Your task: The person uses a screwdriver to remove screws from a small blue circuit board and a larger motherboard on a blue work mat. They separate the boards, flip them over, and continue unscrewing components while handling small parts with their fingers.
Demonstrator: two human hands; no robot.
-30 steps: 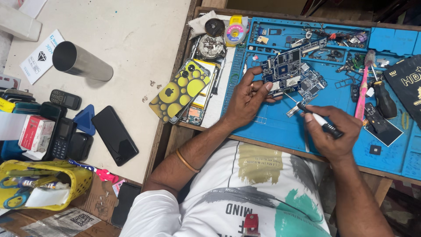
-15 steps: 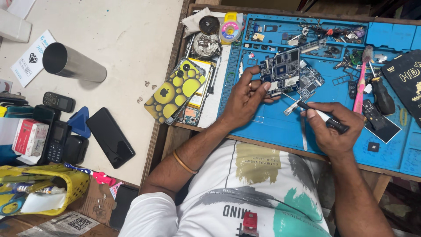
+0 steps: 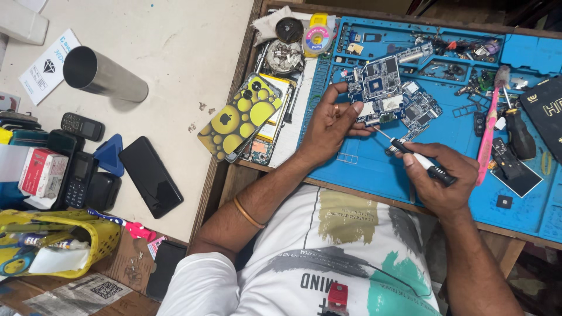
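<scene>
A blue circuit board lies on the blue work mat. My left hand rests on the mat and pinches the board's lower left edge with thumb and fingers. My right hand grips a small black-and-white screwdriver; its thin metal tip points up and left at the board's lower edge, close to my left thumb. A gold bangle sits on my left forearm.
A yellow and black phone case lies on other phone parts left of the mat. A pink brush, a black-handled tool and small parts lie to the right. A metal cylinder, several phones and a yellow basket are on the left table.
My right hand with the screwdriver has dropped slightly lower and nearer the mat's front edge. My left hand stays on the board. The view has shifted a little.
</scene>
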